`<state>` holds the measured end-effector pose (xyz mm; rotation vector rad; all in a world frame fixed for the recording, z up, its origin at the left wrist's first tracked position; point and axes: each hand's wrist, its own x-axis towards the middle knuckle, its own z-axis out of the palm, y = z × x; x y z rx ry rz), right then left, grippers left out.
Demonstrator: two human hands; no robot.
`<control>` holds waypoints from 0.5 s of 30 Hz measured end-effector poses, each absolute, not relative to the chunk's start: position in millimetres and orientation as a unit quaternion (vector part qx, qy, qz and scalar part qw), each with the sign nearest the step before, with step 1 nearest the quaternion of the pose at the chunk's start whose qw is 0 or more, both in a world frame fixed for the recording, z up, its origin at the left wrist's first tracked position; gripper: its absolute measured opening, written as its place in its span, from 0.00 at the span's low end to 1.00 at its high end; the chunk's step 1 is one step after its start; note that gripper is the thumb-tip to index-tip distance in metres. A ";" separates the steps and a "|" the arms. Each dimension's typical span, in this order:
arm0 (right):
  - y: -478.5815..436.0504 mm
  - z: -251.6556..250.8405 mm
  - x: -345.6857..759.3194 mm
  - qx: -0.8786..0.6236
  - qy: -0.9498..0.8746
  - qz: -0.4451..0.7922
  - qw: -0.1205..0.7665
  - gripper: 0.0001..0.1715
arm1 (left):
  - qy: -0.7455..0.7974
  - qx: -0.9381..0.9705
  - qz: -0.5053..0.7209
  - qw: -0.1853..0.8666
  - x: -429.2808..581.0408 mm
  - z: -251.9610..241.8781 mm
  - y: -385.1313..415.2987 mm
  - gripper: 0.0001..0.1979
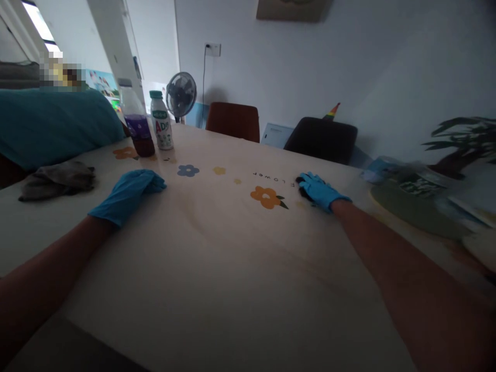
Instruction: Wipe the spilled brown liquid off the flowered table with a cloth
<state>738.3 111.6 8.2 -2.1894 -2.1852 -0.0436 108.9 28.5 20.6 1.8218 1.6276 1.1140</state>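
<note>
Both my hands wear blue gloves and rest on a cream tablecloth (217,248) printed with flowers. My left hand (129,192) lies knuckles up on the cloth with its fingers curled under, and I see nothing in it. My right hand (318,190) sits further right near an orange flower print, its fingers closed around a small dark object (303,190) that I cannot name. The nearest things to my left hand are a grey rag (58,179) and two bottles.
A bottle with dark purple drink (136,124) and a white bottle with a green cap (161,122) stand at the far left. A small fan (181,95), two chairs (233,120) (321,139), a potted plant (463,142) and packets (414,181) line the far side and right.
</note>
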 end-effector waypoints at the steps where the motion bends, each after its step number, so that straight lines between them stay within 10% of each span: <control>1: 105.6 7.0 749.5 -0.702 -0.712 -0.004 0.022 0.43 | 0.590 0.663 0.404 0.223 108.2 20.2 28.8 0.23; 15: -27.3 -1.7 817.5 -0.621 -0.777 0.051 0.087 0.43 | 0.581 0.729 0.336 0.133 87.8 7.7 43.2 0.23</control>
